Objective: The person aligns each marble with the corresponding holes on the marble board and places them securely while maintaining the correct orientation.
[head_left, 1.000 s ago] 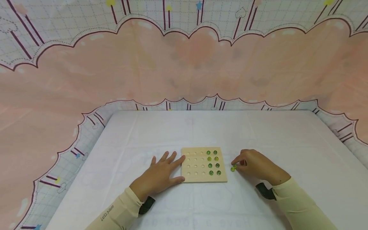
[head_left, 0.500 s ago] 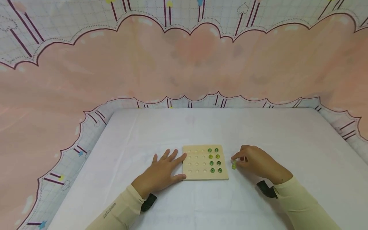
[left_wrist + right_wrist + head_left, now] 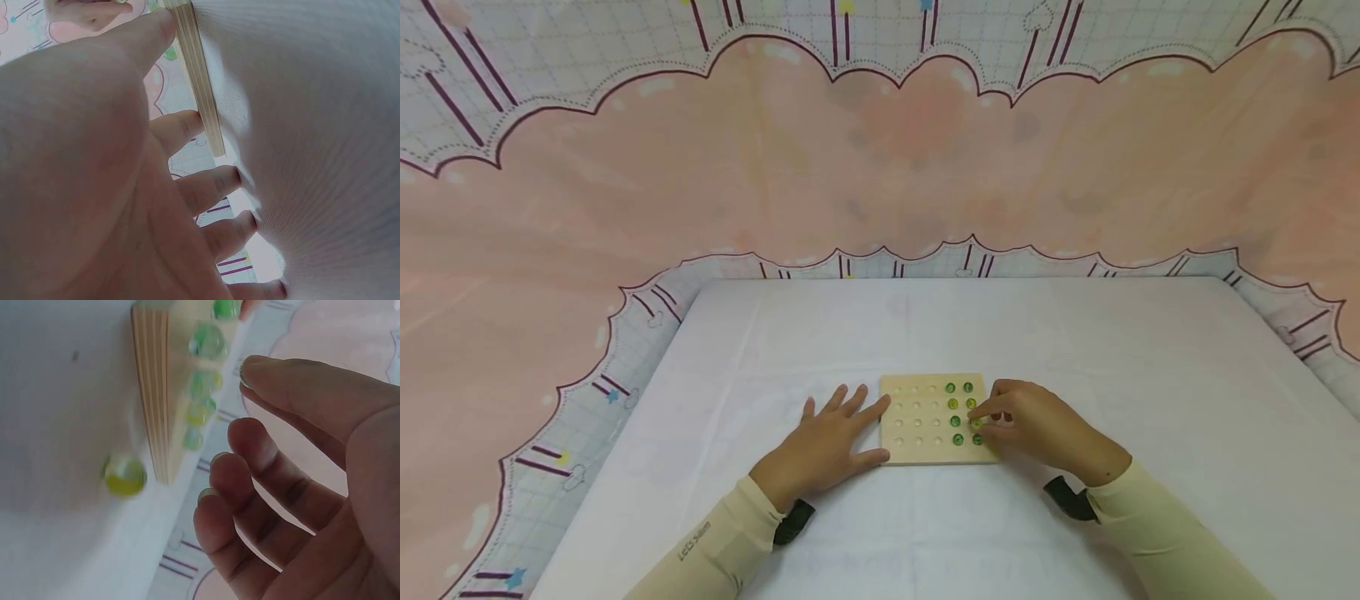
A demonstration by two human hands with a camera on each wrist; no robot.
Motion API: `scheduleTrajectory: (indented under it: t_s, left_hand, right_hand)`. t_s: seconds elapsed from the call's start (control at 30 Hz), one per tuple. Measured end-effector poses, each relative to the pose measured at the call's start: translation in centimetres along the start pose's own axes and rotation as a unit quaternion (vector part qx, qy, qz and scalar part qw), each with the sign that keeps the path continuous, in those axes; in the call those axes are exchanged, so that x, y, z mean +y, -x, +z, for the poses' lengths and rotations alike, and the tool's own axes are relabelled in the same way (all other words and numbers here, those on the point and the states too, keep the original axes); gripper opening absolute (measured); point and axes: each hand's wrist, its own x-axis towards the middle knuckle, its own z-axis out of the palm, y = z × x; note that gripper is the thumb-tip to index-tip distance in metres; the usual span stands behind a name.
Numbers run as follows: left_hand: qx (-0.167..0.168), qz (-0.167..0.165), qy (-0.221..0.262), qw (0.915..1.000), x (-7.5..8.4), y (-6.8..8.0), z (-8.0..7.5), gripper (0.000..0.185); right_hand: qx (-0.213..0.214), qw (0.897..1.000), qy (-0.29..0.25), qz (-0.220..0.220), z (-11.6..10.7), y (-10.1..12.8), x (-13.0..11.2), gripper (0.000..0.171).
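Note:
A pale wooden board [image 3: 917, 429] with rows of shallow dimples lies on the white table. Green and yellow-green glass marbles [image 3: 955, 421] fill its two right columns. My left hand [image 3: 820, 446] is spread flat, its thumb and index fingertip touching the board's left edge, seen also against the wooden edge [image 3: 203, 81] in the left wrist view. Over the right column, my right hand [image 3: 1041, 425] pinches a yellow-green marble [image 3: 976, 423] between thumb and index finger; its fingertips partly cover that column. Beside the board, a loose yellow-green marble [image 3: 125, 476] rests on the table in the right wrist view.
A white cloth-covered table [image 3: 850, 333] surrounds the board. A peach patterned curtain [image 3: 775, 167] hangs behind and around it. Dark bands [image 3: 1071, 498] sit at both wrists. The loose marble is hidden behind my right hand in the head view.
From the marbles beside the board, my right hand has picked one up and carried it left over the right column. The left hand keeps its place at the board's edge.

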Motion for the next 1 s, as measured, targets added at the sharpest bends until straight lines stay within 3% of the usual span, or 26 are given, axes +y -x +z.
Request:
scheduleTrajectory:
  t_s: [0.37,0.63,1.0]
  left_hand:
    - [0.003,0.004,-0.005,1.0,0.0,-0.1,0.0,0.076]
    - [0.001,0.003,-0.003,1.0,0.0,0.1,-0.1,0.075]
    - [0.002,0.005,-0.005,1.0,-0.2,0.1,0.1,0.075]
  right_hand:
    - [-0.015,1.0,-0.007,-0.007,1.5,-1.1,-1.9,0.018]
    - [-0.002,0.998,0.015,-0.054,2.3,-1.7,-2.6,0.019]
    - [-0.003,0.997,0.036,-0.063,3.1,-2.0,-3.0,0.017]
